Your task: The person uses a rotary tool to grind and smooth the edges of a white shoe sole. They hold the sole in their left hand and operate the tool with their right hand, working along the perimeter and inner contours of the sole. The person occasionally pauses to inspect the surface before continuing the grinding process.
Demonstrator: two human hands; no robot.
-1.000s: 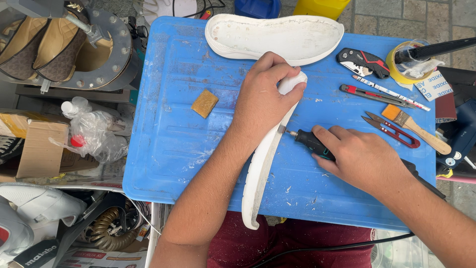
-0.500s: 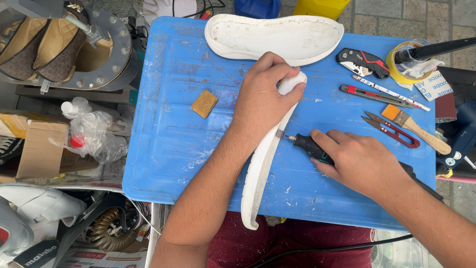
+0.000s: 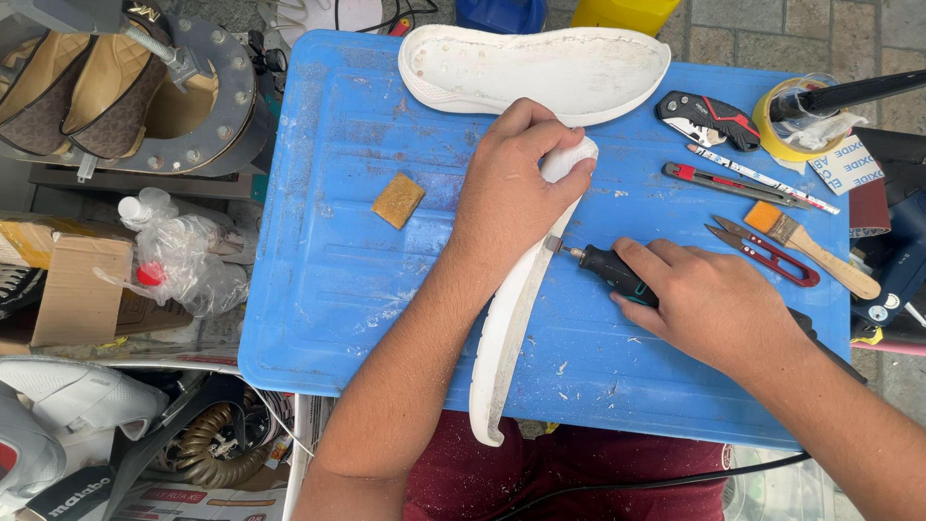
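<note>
My left hand grips the upper end of a white shoe sole that stands on its edge on a blue plastic board. In my right hand is a black and teal rotary tool. Its thin tip touches the sole's side just below my left hand. A black cord runs from the tool along my right forearm toward me.
A second white sole lies flat at the board's far edge. A tan sanding block sits left of my hand. Right of it lie a folding knife, a cutter, snips, a brush and a tape roll. Shoes, bags and boxes crowd the left.
My right hand has slid the rotary tool a little to the left and up along the sole's edge. My left hand keeps the sole in the same place.
</note>
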